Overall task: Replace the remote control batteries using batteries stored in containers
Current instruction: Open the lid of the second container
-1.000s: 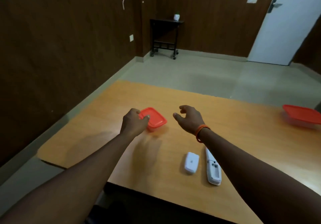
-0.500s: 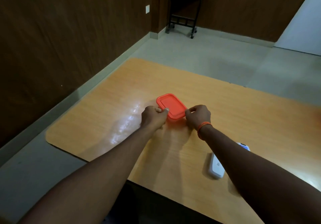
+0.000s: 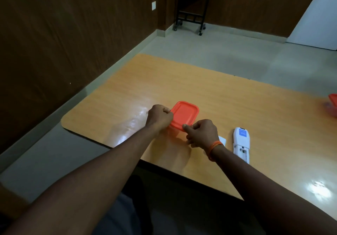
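Note:
A small container with an orange lid (image 3: 185,114) sits on the wooden table (image 3: 237,107). My left hand (image 3: 159,116) grips its left edge, fingers curled. My right hand (image 3: 200,132) pinches the lid's near right corner. The lid lies closed on the container; its contents are hidden. To the right lies the white remote (image 3: 241,143), back side up, with its battery bay uncovered. The white battery cover (image 3: 222,140) peeks out beside my right wrist, mostly hidden by it.
A second orange-lidded container (image 3: 333,105) is cut off at the table's right edge. The table's near edge runs just below my wrists. A dark wheeled side table (image 3: 191,6) stands against the far wall, beside a white door (image 3: 317,15).
My right hand came in from open air to the container's right corner and closed on the lid. The container has come slightly nearer the table edge, and the camera tilted downward.

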